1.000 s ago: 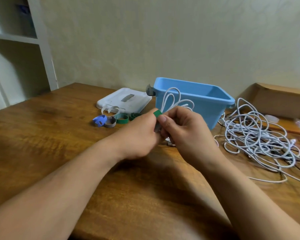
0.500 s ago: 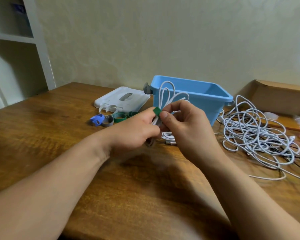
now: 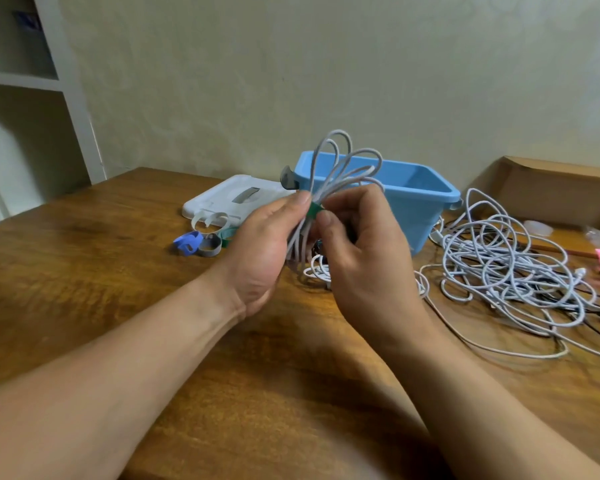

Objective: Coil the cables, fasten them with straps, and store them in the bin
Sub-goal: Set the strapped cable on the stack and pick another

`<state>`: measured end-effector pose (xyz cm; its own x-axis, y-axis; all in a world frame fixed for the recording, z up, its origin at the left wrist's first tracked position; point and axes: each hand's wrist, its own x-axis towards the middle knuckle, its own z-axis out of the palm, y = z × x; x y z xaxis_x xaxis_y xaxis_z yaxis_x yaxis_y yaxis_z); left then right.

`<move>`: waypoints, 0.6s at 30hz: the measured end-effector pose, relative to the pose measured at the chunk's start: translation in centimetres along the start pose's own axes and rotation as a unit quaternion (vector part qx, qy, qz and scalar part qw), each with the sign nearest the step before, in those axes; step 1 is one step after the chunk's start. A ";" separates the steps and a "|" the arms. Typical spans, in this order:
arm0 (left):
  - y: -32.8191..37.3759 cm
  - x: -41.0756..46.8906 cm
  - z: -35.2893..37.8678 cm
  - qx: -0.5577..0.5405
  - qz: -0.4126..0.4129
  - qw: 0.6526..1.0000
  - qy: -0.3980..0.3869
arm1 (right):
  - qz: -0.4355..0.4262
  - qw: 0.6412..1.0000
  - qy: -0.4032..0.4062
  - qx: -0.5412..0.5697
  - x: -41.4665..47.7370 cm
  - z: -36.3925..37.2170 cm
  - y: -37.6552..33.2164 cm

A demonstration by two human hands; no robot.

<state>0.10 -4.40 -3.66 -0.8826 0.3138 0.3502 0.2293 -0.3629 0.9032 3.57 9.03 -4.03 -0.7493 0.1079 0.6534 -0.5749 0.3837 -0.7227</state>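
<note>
Now the coiled white cable (image 3: pixel 343 161) is lifted higher than a second ago, its loops fanning up in front of the blue bin (image 3: pixel 420 216). It is held above the middle of the table (image 3: pixel 118 271). The left hand (image 3: pixel 257 244) grips the bundle's waist, thumb pressed beside the green strap (image 3: pixel 314 210). The right hand (image 3: pixel 361 258) pinches that strap between thumb and fingers. The strap's end, a loose tab a second ago, now lies drawn round the bundle. The fastening looks nearly finished, and the drop into the bin seems next. The bin stands open at the table's far edge, its white lid (image 3: pixel 236 199) flat beside it and spare straps (image 3: pixel 201 242) just in front. A tangle of loose cables (image 3: pixel 510 271) waits toward the right edge.
</note>
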 end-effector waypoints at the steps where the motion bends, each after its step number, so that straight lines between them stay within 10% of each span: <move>1: 0.2 -0.1 0.1 -0.002 0.001 1.000 -0.004 | 0.002 1.000 0.020 -0.007 0.0 -0.1 0.1; 18: 1.3 0.1 -2.0 -0.034 -0.056 0.991 -0.118 | 0.047 0.978 -0.088 0.181 0.5 -0.9 1.0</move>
<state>-0.50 -6.64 -2.95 -0.7787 0.5491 0.3036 0.1000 -0.3690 0.9240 2.87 10.34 -4.22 -0.8315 -0.0448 0.5537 -0.5550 0.0264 -0.8314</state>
